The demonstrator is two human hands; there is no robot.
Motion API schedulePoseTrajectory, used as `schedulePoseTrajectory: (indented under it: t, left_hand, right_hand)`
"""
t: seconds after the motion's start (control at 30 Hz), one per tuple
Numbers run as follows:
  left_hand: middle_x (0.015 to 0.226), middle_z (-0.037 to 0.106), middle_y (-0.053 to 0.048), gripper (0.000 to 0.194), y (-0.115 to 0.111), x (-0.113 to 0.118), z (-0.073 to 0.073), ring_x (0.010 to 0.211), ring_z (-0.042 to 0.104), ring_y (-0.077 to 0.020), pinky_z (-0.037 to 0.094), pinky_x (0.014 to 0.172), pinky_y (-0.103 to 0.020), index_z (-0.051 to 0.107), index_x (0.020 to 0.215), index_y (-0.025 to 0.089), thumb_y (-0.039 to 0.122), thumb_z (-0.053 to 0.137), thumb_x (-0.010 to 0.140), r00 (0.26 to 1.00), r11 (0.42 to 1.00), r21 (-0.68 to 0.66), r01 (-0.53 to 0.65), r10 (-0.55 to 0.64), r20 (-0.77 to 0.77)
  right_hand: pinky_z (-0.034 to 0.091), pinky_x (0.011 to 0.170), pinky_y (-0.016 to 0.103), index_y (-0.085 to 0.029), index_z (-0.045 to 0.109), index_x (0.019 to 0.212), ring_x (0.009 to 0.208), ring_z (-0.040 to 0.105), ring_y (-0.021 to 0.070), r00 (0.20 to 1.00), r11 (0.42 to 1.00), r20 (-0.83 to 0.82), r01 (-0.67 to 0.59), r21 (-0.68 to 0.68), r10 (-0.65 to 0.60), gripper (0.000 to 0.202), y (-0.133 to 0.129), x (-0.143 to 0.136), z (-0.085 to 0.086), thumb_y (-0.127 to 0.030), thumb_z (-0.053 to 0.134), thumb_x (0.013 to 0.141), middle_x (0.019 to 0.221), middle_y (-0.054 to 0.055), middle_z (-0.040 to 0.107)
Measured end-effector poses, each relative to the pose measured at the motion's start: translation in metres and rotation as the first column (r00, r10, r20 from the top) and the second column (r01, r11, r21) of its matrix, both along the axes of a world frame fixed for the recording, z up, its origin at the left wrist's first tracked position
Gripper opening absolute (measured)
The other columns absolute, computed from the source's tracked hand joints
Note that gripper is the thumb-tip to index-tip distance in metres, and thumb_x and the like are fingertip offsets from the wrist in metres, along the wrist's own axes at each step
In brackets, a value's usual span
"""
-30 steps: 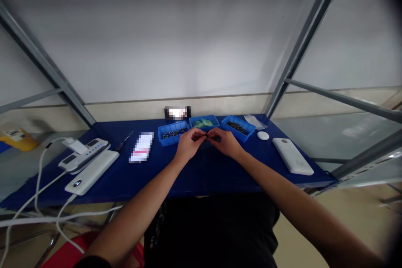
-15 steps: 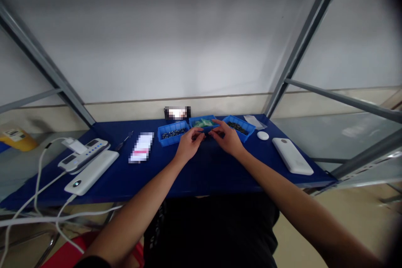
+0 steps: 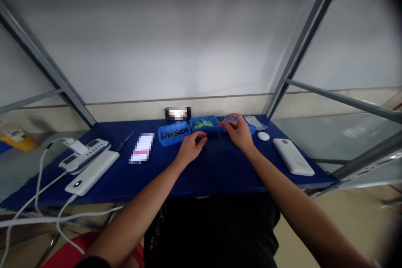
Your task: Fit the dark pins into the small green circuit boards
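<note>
My left hand [image 3: 191, 147] is over the table, just in front of the middle blue bin. Its thumb and forefinger are pinched together; whatever they hold is too small and dark to make out. Off to the right, my right hand [image 3: 239, 132] covers much of the right blue bin [image 3: 252, 128], its fingers curved and a little apart, with nothing visible in them. Green pieces, perhaps bags, fill the middle blue bin [image 3: 216, 126]. Small metallic parts lie in the left blue bin [image 3: 166, 141]. On the table between my hands is a tiny dark part [image 3: 221, 143].
Left of the bins lie a phone [image 3: 142, 148], a screwdriver [image 3: 124, 141], a white power bank [image 3: 92, 173] and a power strip [image 3: 84, 155] with cables. A clear bag [image 3: 256, 122], a white disc [image 3: 263, 136] and another power bank [image 3: 293, 157] are on the right. Metal posts flank the table.
My right hand has moved right, away from my left hand, and now covers the right bin. My left hand has shifted slightly right. The tiny dark part between them now shows.
</note>
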State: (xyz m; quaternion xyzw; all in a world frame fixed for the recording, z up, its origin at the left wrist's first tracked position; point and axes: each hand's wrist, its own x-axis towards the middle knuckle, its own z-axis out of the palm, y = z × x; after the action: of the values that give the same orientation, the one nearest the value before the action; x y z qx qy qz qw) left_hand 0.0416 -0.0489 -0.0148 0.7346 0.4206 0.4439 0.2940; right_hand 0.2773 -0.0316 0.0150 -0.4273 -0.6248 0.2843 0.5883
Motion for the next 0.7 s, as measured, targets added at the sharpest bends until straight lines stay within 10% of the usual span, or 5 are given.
schedulePoseTrajectory:
  t: [0.13,0.3,0.47,0.6,0.7]
  left_hand:
    - [0.105,0.079,-0.005,0.019,0.0,-0.001,0.0,0.096,0.075,-0.0224,0.058,0.083,-0.035,0.072,0.113,0.022,0.033,0.066,0.098,1.0,1.0,-0.015,0.004,-0.004,0.007]
    - [0.104,0.079,-0.005,0.018,0.0,-0.001,0.0,0.095,0.075,-0.0221,0.058,0.082,-0.034,0.072,0.112,0.022,0.033,0.066,0.099,1.0,1.0,-0.019,-0.001,0.001,-0.006]
    - [0.104,0.079,-0.004,0.016,0.0,-0.001,-0.001,0.096,0.075,-0.022,0.058,0.082,-0.034,0.072,0.112,0.023,0.031,0.066,0.099,0.999,1.0,0.002,-0.018,0.018,-0.027]
    - [0.106,0.079,-0.004,0.016,0.0,-0.001,0.001,0.097,0.076,-0.0221,0.059,0.083,-0.034,0.073,0.112,0.023,0.028,0.065,0.099,0.998,0.999,0.033,-0.04,0.042,-0.041]
    - [0.107,0.079,-0.004,0.016,0.0,-0.001,0.002,0.098,0.076,-0.0222,0.059,0.083,-0.034,0.072,0.113,0.023,0.028,0.064,0.099,0.997,0.997,0.057,-0.047,0.05,-0.052]
  right_hand:
    - [0.055,0.092,0.047,-0.02,0.053,0.132,0.096,0.07,0.0301,0.827,0.912,0.391,0.328,0.247,-0.403,0.038,0.006,0.03,0.001,-0.035,0.059,0.098,0.096,0.009,0.077]
    - [0.046,0.104,0.057,-0.012,0.061,0.127,0.112,0.06,0.0391,0.586,0.82,0.574,0.402,0.407,-0.572,0.037,0.016,0.049,-0.008,-0.03,0.06,0.095,0.114,0.021,0.072]
    - [0.053,0.1,0.046,-0.018,0.071,0.113,0.105,0.065,0.0293,0.687,0.939,0.682,0.0,0.344,-0.25,0.035,0.012,0.025,-0.015,-0.003,0.049,0.09,0.108,0.011,0.075]
    - [0.054,0.105,0.041,-0.021,0.073,0.124,0.116,0.066,0.0248,0.622,0.901,0.781,-0.363,0.236,0.046,0.052,0.004,-0.004,-0.025,0.004,0.048,0.086,0.121,0.008,0.076]
    - [0.055,0.101,0.038,-0.023,0.074,0.124,0.119,0.067,0.0241,0.532,0.911,0.843,-0.385,0.151,0.085,0.047,0.001,-0.016,-0.03,0.001,0.051,0.091,0.119,0.007,0.078]
